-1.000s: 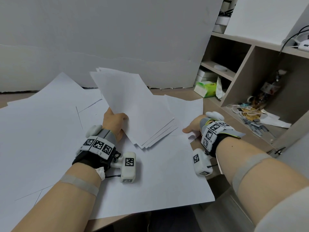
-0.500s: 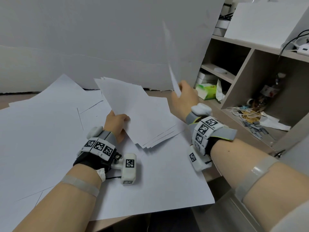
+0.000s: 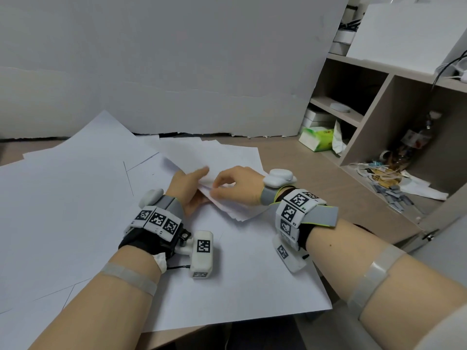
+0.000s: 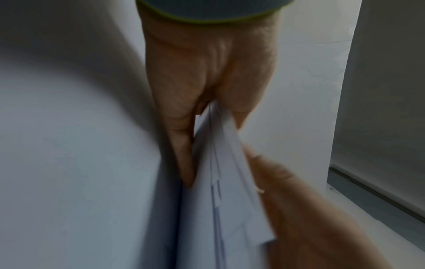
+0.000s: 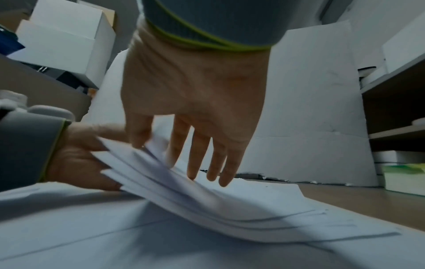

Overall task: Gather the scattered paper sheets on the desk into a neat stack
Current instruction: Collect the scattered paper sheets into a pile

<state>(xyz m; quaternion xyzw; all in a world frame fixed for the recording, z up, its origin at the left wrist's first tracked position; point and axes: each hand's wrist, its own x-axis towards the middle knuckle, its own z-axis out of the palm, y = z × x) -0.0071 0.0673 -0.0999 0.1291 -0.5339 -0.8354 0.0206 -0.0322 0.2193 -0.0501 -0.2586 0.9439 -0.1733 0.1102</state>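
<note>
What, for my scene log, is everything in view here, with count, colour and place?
small white paper sheets: several, white, loose stack at desk centre, between both hands
large white paper sheets: several, white, overlapping across desk left and front
light brown wooden desk: one, brown, under the paper
big white board panel: one, white, upright behind desk
green tissue pack: one, green-white, by shelf foot
beige wooden shelf unit: one, beige, right side, lower bay cluttered
marker-tagged wrist bands: two, grey-white, one per wrist
left hand: one, grip on stack's left corner
right hand: one, pinches top sheets

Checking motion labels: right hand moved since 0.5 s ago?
Yes. Right hand dropped leftward, away from the green tissue box, onto the paper stack.
</note>
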